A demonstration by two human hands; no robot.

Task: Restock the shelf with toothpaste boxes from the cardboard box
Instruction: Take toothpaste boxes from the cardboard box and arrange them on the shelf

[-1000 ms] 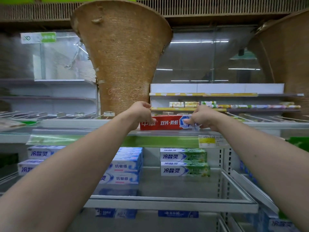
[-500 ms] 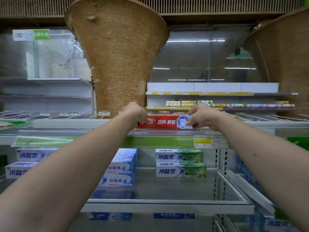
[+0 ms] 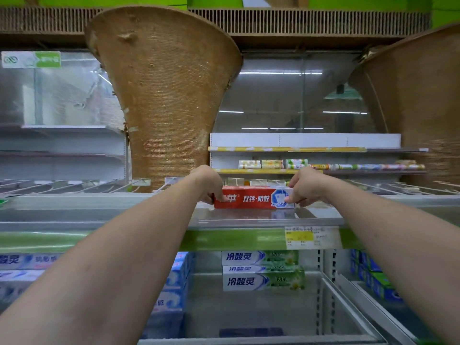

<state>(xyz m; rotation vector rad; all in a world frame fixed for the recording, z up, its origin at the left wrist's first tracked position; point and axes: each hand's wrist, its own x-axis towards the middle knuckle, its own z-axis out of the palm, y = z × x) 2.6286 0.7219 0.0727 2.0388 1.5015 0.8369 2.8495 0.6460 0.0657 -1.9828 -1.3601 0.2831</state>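
Upper shelf (image 3: 321,216): red toothpaste box (image 3: 251,201) flat, left hand (image 3: 209,186), right hand (image 3: 307,188) gripping ends.

We see a red toothpaste box (image 3: 251,200) of glossy printed card, mirrored faintly in the smooth, shiny shelf (image 3: 321,215) beneath it. Behind, the brown flared column (image 3: 164,108) looks rough, woven and matt. The price label (image 3: 312,237) on the shelf's edge seems plain paper.
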